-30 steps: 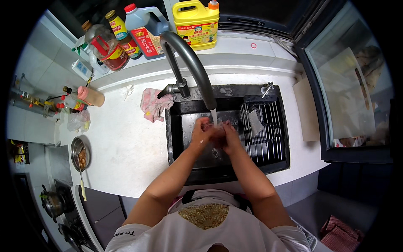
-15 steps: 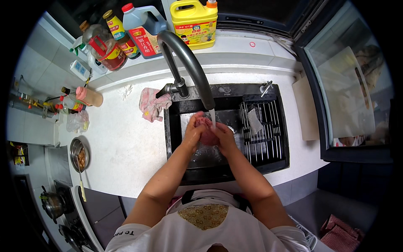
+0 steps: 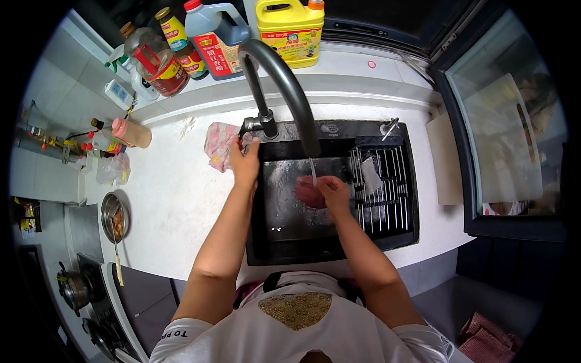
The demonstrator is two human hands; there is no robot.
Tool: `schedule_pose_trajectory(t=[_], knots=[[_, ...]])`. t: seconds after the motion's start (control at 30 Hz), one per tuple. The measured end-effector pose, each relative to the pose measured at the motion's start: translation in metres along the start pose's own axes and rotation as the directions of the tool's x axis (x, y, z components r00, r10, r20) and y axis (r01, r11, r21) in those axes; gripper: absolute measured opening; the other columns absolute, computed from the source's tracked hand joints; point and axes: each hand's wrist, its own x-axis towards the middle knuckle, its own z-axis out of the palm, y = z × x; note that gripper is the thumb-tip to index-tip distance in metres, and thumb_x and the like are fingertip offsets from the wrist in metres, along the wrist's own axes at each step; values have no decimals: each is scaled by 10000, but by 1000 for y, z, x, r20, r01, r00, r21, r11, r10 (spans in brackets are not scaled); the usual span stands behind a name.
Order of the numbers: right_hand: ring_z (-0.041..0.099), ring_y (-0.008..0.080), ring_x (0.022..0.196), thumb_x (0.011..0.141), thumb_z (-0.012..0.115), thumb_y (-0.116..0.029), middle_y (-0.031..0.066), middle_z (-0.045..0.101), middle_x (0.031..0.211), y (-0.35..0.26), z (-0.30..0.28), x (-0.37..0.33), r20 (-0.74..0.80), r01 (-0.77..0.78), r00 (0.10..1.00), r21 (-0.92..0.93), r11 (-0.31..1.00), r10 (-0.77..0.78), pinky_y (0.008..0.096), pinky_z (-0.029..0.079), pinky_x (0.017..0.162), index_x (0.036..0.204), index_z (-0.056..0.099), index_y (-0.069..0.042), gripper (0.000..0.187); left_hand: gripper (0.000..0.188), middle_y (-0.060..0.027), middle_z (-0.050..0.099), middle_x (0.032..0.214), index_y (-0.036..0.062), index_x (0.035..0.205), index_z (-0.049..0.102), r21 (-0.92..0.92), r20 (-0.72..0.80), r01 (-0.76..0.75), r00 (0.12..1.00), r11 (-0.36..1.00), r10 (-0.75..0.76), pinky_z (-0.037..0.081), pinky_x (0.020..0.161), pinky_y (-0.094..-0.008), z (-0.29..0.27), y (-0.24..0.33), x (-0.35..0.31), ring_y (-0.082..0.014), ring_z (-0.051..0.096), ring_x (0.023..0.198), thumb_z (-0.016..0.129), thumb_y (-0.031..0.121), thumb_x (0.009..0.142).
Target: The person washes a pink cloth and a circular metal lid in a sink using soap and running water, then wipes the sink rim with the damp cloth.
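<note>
Under the curved dark tap (image 3: 284, 78) a thin stream of water runs into the black sink (image 3: 266, 245). A reddish lump that looks like raw meat (image 3: 309, 193) is in the stream, over the basin. My right hand (image 3: 334, 195) is closed on its right side, with the fingers pinched together. My left hand (image 3: 244, 162) is at the tap's side lever (image 3: 247, 126), its thumb and fingers apart around the lever's end; whether they touch it I cannot tell. Just behind that hand lies a pink patterned cloth (image 3: 219, 144) on the counter.
A metal rack (image 3: 396, 199) with a greyish-white flat piece (image 3: 371, 175) spans the sink's right part. Bottles and a yellow jug (image 3: 290, 39) line the ledge behind. At left stands a long-handled metal pan (image 3: 108, 212) with brown pieces. An open window (image 3: 451, 133) juts in at right.
My left hand has let go of the meat and moved left and back to the tap lever. My right hand has stayed on the meat, a little further right. The view has shifted slightly.
</note>
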Motion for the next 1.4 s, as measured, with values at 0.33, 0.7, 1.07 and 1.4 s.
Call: schedule_pose_trajectory(t=[0.33,0.7,1.07,1.4], knots=[[568,116,869,771,632,-25,52,585,940,-39,11,-20,341,81,935,70,994,-100,235,451,790,1027,543,-16,270,818,-103,406,1331,197,1389,236,39,974,948,34,316,-223,300,956,-566,-9,-25,-108,-324,412,1206,586,572,752],[572,107,702,727,695,-161,76,622,784,-32,12,-37,429,208,903,-370,905,-32,238,460,643,771,596,-21,177,297,-3,526,674,124,898,524,267,842,740,133,618,-523,349,440,-229,-1,-10,-135,-95,478,526,683,3,678],[445,103,486,620,602,-96,60,499,502,-30,22,-56,224,376,925,-436,818,-305,281,381,467,591,495,-7,142,267,-86,571,691,61,883,555,558,741,63,412,828,-530,413,443,-303,3,25,-161,-157,531,529,682,102,652],[527,249,473,590,576,-82,152,533,532,-18,22,-67,232,419,908,-514,748,-349,337,419,482,586,529,2,96,302,-213,620,925,49,970,589,537,792,-522,583,663,-182,473,772,-455,2,-27,-175,-395,586,880,564,244,740]])
